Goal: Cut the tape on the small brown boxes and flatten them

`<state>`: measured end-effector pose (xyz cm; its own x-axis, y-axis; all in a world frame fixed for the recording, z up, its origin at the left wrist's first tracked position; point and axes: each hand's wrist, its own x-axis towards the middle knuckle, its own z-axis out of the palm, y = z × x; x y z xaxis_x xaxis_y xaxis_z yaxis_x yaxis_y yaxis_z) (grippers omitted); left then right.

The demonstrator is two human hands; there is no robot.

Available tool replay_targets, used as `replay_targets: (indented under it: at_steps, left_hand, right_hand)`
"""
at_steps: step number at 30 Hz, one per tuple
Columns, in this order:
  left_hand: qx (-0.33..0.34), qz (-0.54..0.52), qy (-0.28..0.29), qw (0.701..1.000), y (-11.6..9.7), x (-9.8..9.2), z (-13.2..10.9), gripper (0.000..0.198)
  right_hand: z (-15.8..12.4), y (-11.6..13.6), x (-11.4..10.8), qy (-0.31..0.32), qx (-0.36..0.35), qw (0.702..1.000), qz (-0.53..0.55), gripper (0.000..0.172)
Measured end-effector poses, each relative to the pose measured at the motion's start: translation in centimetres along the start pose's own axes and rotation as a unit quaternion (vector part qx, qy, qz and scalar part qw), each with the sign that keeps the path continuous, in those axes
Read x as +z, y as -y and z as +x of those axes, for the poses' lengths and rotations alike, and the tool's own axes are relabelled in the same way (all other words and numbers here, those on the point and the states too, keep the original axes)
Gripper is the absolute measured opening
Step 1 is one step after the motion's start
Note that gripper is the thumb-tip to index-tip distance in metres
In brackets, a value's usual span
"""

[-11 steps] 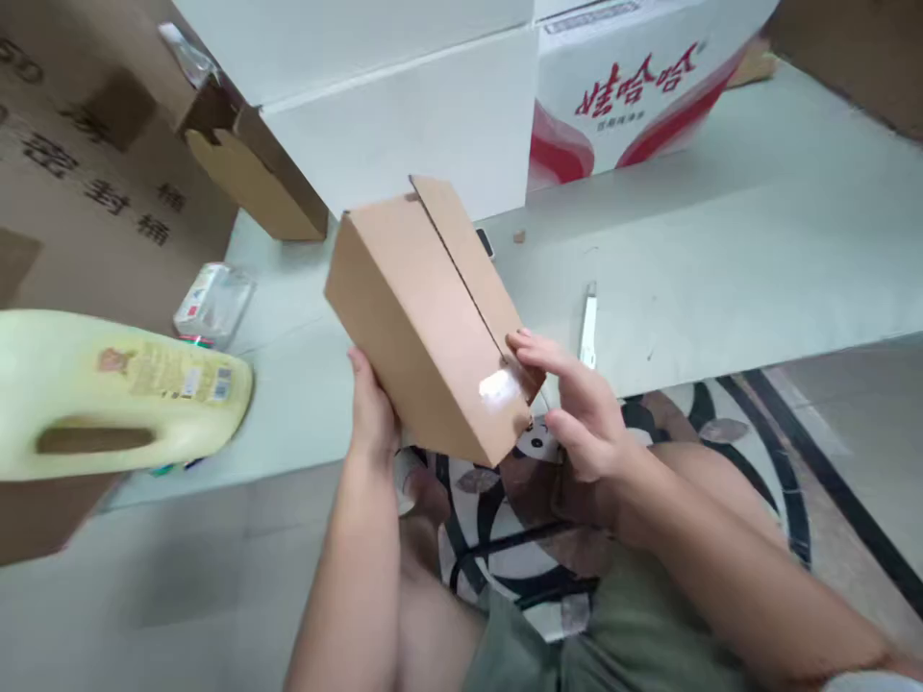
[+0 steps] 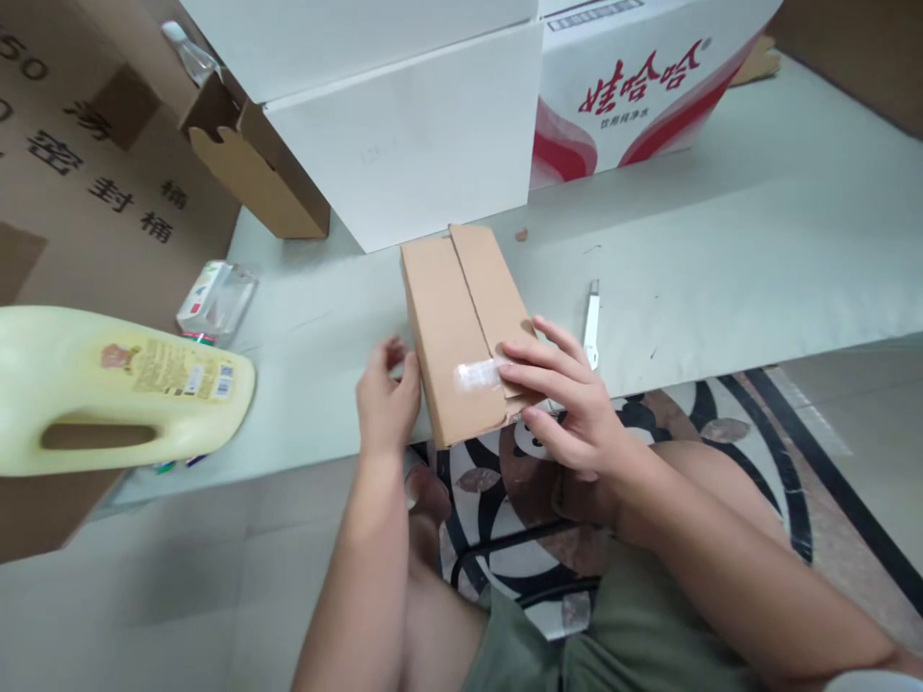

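Note:
A small brown cardboard box [image 2: 461, 317] lies flat on the pale sheet [image 2: 721, 279] on the floor, its flaps closed on top and a strip of clear tape [image 2: 476, 373] across the near end. My right hand [image 2: 569, 404] rests on that end with fingers spread flat over the tape and flap. My left hand [image 2: 386, 399] is at the box's left side, fingers loosely curled and touching the side wall.
A white utility knife [image 2: 591, 322] lies right of the box. A pale yellow jug [image 2: 108, 384] lies at left, a clear plastic packet [image 2: 212, 303] behind it. White cartons [image 2: 404, 115] and a red-printed carton [image 2: 635, 86] stand behind; brown cartons [image 2: 87, 173] at left.
The box was tilted up in both hands; it now lies flat on the sheet. My left hand has slid from under it to its side, and my right fingers have flattened over the tape.

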<state>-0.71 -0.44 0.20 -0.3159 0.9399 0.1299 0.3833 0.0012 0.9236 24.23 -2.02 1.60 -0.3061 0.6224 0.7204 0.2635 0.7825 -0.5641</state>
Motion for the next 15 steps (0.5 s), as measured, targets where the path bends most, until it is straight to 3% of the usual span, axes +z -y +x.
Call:
replay_targets:
  at_steps: [2,4,6,9,11,13,15]
  left_hand:
    - [0.15,0.01,-0.049,0.987,-1.1,-0.6,0.0,0.048]
    - [0.293,0.01,-0.007,0.956,-2.2,-1.0,-0.1,0.043]
    - [0.359,0.021,0.042,0.932,-2.7,-1.1,-0.1,0.037]
    - [0.353,0.028,0.04,0.934,-2.5,-1.0,-0.1,0.04]
    - [0.336,0.034,0.023,0.941,-2.0,-1.0,-0.1,0.042]
    - [0.328,0.035,0.012,0.944,-1.5,-0.9,-0.2,0.043]
    - [0.326,0.036,0.003,0.945,-1.2,-0.8,-0.4,0.044]
  right_hand:
    - [0.3,0.4,0.4,0.027,-0.011,1.0,0.001,0.048]
    - [0.6,0.8,0.7,0.055,-0.017,0.998,0.018,0.045]
    - [0.9,1.1,0.6,0.073,-0.012,0.996,0.045,0.042]
    - [1.1,1.1,-0.3,0.039,0.055,0.997,0.045,0.034]
    - [1.2,0.6,-1.5,-0.012,0.158,0.987,-0.033,0.026]
    - [1.0,-0.1,-2.6,-0.025,0.29,0.944,-0.159,0.024]
    - [0.8,-0.9,-3.6,0.038,0.407,0.873,-0.264,0.034]
